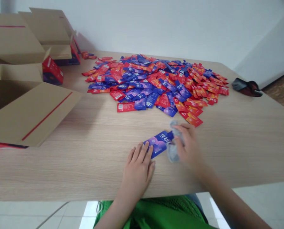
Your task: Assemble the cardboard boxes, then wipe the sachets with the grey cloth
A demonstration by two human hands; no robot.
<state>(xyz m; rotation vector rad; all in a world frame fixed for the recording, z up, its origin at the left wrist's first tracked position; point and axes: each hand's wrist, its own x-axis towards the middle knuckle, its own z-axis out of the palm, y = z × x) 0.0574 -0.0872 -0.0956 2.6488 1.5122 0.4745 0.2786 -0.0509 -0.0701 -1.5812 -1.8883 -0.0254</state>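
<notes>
A blue and purple sachet [159,143] lies flat on the wooden table near its front edge, tilted up to the right. My left hand [138,168] rests with fingers stretched out, its fingertips on the sachet's lower left part. Against the sachet's narrow right end, my right hand [186,143] grips a light grey cloth [172,152], slightly blurred. Beyond the hands spreads a large pile of red, orange and blue sachets [142,86], with one orange sachet [191,118] at its near right edge.
Open cardboard boxes [34,111] stand at the left, the nearest with its flap reaching over the table [96,171]. A dark glossy object [246,87] lies at the far right. A white wall [156,28] rises behind the pile.
</notes>
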